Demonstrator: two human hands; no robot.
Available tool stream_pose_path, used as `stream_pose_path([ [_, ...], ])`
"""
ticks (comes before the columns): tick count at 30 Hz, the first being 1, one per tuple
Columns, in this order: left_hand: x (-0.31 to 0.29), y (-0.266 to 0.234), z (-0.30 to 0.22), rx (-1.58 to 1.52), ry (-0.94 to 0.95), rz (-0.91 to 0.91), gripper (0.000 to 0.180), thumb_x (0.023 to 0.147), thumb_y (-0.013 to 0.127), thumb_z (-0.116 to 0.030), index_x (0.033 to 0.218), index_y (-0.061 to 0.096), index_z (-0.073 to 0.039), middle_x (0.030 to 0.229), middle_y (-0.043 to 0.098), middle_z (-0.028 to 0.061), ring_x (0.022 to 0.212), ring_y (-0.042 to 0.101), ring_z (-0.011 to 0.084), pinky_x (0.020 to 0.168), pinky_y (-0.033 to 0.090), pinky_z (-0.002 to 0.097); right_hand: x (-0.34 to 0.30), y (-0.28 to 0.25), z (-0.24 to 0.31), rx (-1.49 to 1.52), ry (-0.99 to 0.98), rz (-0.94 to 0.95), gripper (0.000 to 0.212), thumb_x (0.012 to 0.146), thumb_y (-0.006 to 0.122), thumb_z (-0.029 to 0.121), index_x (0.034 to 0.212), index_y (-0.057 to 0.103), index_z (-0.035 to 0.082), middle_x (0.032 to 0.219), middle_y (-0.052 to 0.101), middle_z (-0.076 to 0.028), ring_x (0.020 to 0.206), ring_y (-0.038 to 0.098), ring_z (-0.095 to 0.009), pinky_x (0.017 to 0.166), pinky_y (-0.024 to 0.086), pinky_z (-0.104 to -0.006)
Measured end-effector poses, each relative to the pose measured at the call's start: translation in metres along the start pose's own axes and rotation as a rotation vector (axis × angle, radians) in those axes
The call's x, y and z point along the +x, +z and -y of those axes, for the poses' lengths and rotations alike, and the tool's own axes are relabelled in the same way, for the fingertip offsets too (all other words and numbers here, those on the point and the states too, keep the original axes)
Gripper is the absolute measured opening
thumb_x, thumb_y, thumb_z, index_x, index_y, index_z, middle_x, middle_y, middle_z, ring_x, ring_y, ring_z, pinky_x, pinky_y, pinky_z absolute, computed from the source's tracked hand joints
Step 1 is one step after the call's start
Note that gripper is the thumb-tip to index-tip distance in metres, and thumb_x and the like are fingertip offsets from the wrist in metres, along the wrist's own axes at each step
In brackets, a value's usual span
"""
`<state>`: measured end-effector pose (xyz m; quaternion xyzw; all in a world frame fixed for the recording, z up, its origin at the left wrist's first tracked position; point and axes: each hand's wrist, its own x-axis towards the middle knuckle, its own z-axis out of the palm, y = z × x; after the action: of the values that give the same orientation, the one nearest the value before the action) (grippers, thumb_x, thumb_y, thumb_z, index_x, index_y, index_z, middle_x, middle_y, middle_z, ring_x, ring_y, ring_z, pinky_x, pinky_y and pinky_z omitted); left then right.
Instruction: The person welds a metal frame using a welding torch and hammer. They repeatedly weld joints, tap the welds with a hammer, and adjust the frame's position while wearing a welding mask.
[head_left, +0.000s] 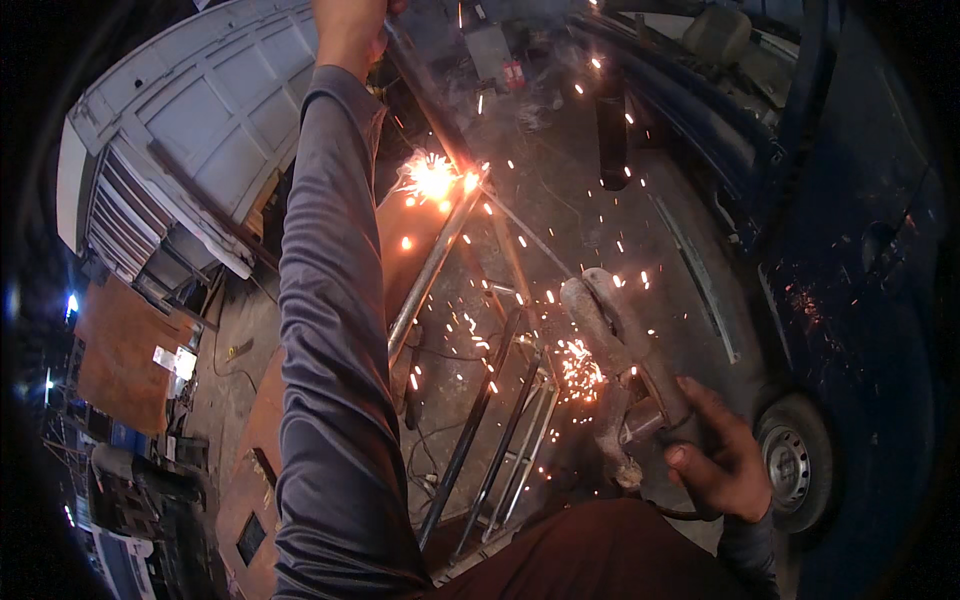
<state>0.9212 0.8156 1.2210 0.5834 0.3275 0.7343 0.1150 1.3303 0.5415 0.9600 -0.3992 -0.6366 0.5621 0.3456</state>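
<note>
My left hand [350, 35] reaches to the top edge of the view, its fingers partly cut off, closed round a metal tube [425, 90]. That tube slants down to meet another metal tube [432, 275], with a bright flare and flying sparks at the joint. My right hand [725, 460], lower right, is wrapped round the handle of a worn welding electrode holder [630, 335]. From its jaws a thin electrode [532, 235] runs up and left to the glowing joint. Below the joint stand more bars of a metal frame [510, 440].
A dark blue vehicle [850, 290] with a wheel [790, 460] stands close on the right. A rust-brown sheet [250, 480] lies left of my arm. Beyond it is a large pale panelled body [210, 100]. Cables [425, 450] trail on the floor among the frame bars.
</note>
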Motion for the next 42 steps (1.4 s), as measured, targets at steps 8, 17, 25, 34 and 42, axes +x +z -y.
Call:
stream_pose_path([
  [8, -0.004, -0.002, -0.005, 0.046, -0.002, 0.0, 0.011, 0.091, 0.069, -0.013, 0.085, 0.06, -0.01, 0.071, 0.054, -0.0013, 0.056, 0.049, 0.0088, 0.048, 0.042, 0.0256, 0.003, 0.003, -0.012, -0.032, -0.013, 0.011, 0.073, 0.091, 0.079, 0.032, 0.146, 0.05, -0.006, 0.14, 0.06, -0.03, 0.132, 0.059, -0.037, 0.11, 0.044, -0.0416],
  [17, 0.0, -0.002, -0.002, 0.011, 0.0, 0.047, 0.009, 0.092, 0.067, -0.012, 0.089, 0.06, -0.01, 0.07, 0.051, -0.0025, 0.056, 0.048, 0.0081, 0.048, 0.041, 0.0251, 0.01, 0.004, -0.015, -0.086, -0.031, 0.011, 0.071, 0.091, 0.079, 0.031, 0.146, 0.051, -0.004, 0.141, 0.06, -0.028, 0.132, 0.059, -0.037, 0.109, 0.046, -0.0412],
  [25, -0.004, -0.004, -0.009, 0.008, -0.007, 0.04, 0.008, 0.093, 0.067, -0.014, 0.089, 0.061, -0.01, 0.07, 0.052, -0.0019, 0.056, 0.049, 0.0088, 0.048, 0.041, 0.0261, 0.018, 0.003, -0.005, -0.082, -0.015, 0.057, 0.072, 0.094, 0.076, 0.031, 0.149, 0.046, -0.005, 0.123, 0.065, -0.017, 0.088, 0.062, -0.019, 0.076, 0.051, -0.0312],
  [34, 0.0, -0.003, -0.003, 0.008, -0.031, 0.042, 0.01, 0.094, 0.066, -0.016, 0.088, 0.062, -0.01, 0.07, 0.054, -0.0014, 0.056, 0.05, 0.0101, 0.047, 0.041, 0.0277, 0.021, -0.001, 0.013, -0.086, 0.069, 0.096, 0.07, 0.091, 0.077, 0.029, 0.147, 0.05, -0.003, 0.118, 0.071, -0.02, 0.101, 0.07, -0.02, 0.092, 0.054, -0.035],
  [42, 0.0, -0.009, 0.0, 0.03, -0.053, 0.032, 0.012, 0.095, 0.066, -0.018, 0.087, 0.063, -0.01, 0.07, 0.055, -0.001, 0.056, 0.051, 0.0113, 0.047, 0.041, 0.0292, 0.02, -0.002, 0.006, -0.086, 0.012, 0.06, 0.069, 0.089, 0.078, 0.021, 0.147, 0.049, -0.004, 0.119, 0.071, -0.017, 0.094, 0.069, -0.018, 0.086, 0.054, -0.035],
])
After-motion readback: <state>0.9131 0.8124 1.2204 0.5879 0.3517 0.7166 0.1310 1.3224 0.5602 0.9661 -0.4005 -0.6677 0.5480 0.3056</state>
